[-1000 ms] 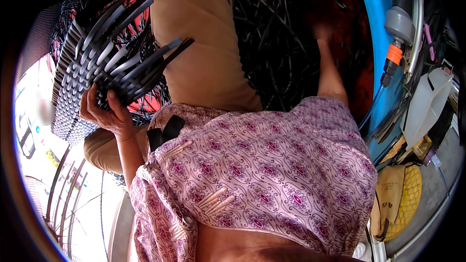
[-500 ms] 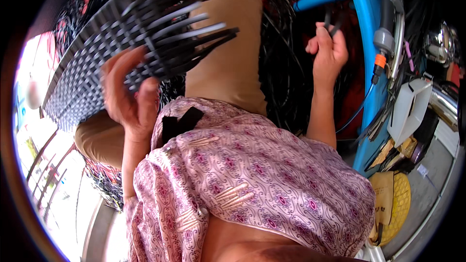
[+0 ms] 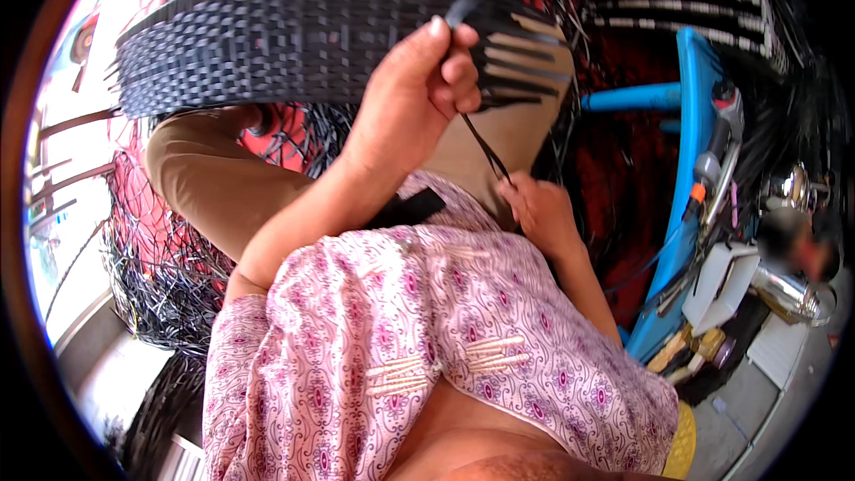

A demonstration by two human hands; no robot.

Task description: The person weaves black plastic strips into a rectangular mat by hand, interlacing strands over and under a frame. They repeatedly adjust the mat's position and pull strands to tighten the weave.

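A curved panel of black woven strips (image 3: 267, 36) lies across my raised knees, its loose strip ends (image 3: 525, 62) fanning out over the right thigh. In front of the panel my left hand (image 3: 417, 93) is closed in a pinch on a thin black strip (image 3: 484, 144). That strip slants down to my right hand (image 3: 541, 210), whose fingers are closed on its lower part near my lap. Part of the strip above the left fingers is blurred against the weave.
A blue curved frame (image 3: 684, 169) stands at my right, with a tool with an orange collar (image 3: 697, 194) on it. Beyond are a white tray (image 3: 723, 283) and shiny metal pots (image 3: 793, 294). Tangled black strips (image 3: 169, 276) lie on the left, over red material.
My left hand has moved right, from the woven panel to the strip. My right hand has come down and inward towards my lap. The panel now lies flatter and further right.
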